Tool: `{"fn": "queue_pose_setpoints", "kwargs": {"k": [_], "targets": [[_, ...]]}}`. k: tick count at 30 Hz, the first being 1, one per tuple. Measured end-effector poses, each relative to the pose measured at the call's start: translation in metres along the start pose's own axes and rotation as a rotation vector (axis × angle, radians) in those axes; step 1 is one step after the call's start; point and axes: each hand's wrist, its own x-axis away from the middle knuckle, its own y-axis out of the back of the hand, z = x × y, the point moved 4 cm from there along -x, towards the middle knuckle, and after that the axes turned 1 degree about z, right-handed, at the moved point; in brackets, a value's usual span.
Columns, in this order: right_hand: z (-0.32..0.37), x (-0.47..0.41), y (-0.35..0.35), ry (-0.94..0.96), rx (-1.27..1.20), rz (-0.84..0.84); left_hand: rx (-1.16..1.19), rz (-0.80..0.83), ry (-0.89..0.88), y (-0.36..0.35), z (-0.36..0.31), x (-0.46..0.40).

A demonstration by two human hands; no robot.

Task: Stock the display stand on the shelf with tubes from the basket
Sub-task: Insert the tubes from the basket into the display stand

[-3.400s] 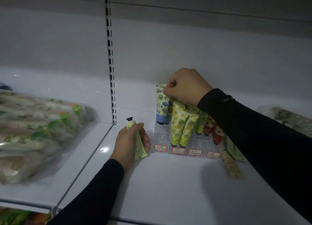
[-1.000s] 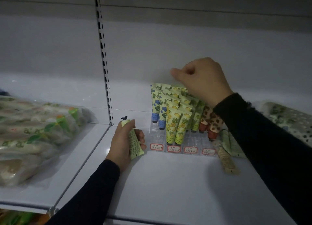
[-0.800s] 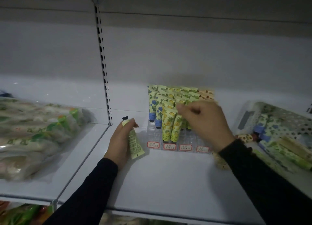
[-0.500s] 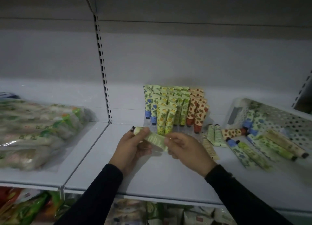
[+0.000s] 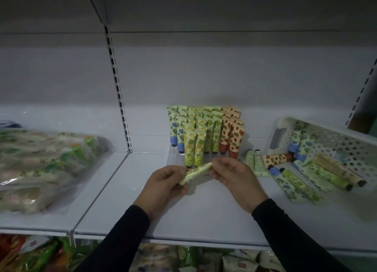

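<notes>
Both hands hold one pale green tube (image 5: 196,173) just in front of the display stand (image 5: 204,137). The left hand (image 5: 163,187) pinches its lower end; the right hand (image 5: 234,175) pinches its upper end. The tube's long axis slants, rising from left hand to right hand, nearly crosswise to the upright tubes in the stand. Judgement: it must be turned upright before insertion; the right hand is nearer the stand. The basket (image 5: 336,141) lies right of the stand, with loose tubes (image 5: 295,182) spilled between.
</notes>
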Motion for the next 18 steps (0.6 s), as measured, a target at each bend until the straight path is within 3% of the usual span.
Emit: {"fn": "queue_pose_setpoints", "kwargs": {"k": [18], "targets": [[-0.007,-0.0058,0.0057,0.009,-0.106,-0.056,-0.243,0.077,-0.055,-0.0005,0.0049,0.0001]]}}
